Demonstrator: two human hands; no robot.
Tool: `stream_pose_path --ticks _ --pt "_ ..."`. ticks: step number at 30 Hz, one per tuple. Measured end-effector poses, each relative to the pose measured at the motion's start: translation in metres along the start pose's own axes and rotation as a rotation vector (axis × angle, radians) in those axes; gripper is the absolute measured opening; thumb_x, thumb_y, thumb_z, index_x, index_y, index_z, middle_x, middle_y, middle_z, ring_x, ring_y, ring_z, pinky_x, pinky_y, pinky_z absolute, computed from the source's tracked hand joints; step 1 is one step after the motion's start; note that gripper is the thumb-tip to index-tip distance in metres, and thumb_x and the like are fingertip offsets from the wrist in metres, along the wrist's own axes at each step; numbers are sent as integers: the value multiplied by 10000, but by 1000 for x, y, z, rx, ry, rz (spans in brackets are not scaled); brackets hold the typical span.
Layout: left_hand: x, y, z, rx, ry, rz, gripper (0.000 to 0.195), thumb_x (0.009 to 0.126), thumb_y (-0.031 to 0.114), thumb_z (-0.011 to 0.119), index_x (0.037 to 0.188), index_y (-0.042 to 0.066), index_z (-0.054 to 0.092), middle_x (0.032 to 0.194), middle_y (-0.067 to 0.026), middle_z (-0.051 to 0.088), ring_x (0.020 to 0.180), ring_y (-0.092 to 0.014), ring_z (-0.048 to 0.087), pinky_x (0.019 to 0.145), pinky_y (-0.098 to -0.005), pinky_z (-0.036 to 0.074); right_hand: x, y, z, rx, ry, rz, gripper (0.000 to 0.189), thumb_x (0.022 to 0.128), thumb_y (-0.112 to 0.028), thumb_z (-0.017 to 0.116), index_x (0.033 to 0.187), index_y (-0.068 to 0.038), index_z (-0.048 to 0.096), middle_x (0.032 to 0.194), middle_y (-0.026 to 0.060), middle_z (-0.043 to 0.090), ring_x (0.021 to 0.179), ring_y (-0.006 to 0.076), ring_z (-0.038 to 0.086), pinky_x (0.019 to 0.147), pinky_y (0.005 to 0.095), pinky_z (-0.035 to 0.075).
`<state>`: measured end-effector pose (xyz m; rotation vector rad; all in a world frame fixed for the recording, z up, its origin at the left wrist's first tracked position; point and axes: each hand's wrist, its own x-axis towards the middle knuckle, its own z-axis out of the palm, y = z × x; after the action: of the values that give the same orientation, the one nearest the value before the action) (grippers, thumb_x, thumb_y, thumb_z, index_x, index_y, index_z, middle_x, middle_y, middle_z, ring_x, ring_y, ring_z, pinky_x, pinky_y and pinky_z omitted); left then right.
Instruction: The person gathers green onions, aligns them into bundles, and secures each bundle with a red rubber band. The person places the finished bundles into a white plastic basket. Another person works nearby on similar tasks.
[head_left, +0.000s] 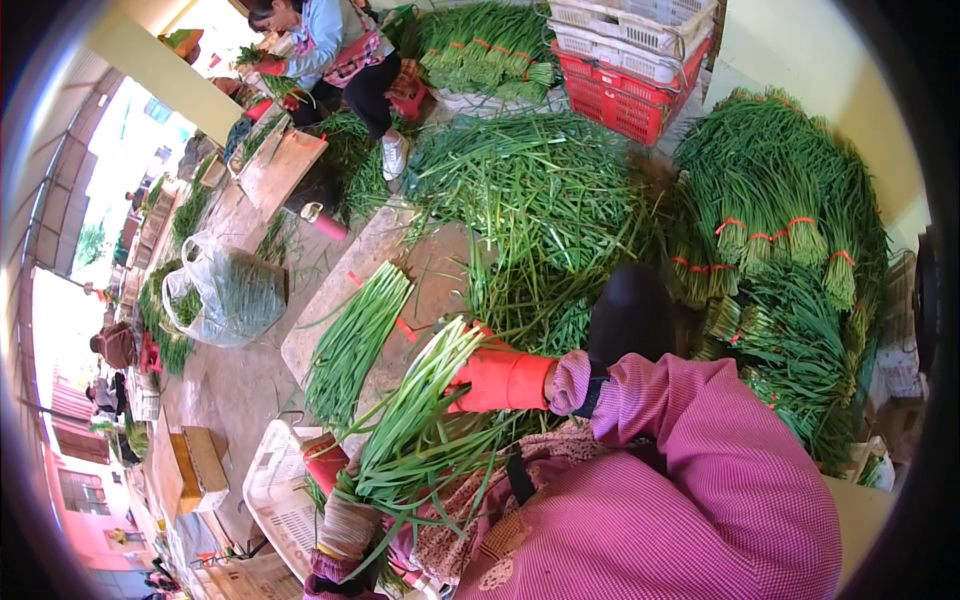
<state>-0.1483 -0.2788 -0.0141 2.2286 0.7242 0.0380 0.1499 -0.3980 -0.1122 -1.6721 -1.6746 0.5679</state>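
A bunch of loose garlic chives lies between my gloved hands, its pale cut ends pointing up and its leaf tips hanging over my lap. My right hand, in a red rubber glove, grips it near the pale ends. My left hand, also red-gloved, is mostly hidden under the leaves, so its grip cannot be made out. Beside the bunch, another bundle of chives lies on a worn board, with red ties near it.
Loose chives are heaped ahead. Tied bundles are stacked at right. A white plastic crate stands at my left, and red and white crates stand at the back. A co-worker sits nearby. A plastic bag stands on the floor.
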Motion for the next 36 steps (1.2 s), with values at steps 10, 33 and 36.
stream_pose_path --ticks 10,33,36 --pt "-21 -2 -15 70 35 6 468 911 114 603 1370 88 519 1268 -129 626 1179 -288 582 1013 -393 452 -32 93 -74 -641 142 397 194 876 -287 624 865 -105 690 752 100 692 712 318 688 621 454 522" --pt "-18 19 -4 109 173 29 517 886 75 628 1389 92 510 1258 -141 630 1181 -301 585 1022 -395 447 -30 64 -86 257 170 580 222 891 -227 624 969 -20 648 835 146 685 775 239 706 675 369 547" --pt "-27 28 -2 127 242 55 523 883 69 632 1391 93 509 1257 -142 630 1181 -302 585 1023 -395 447 -36 50 -115 285 145 520 272 902 -293 611 930 -32 680 774 138 702 766 233 720 675 356 543"
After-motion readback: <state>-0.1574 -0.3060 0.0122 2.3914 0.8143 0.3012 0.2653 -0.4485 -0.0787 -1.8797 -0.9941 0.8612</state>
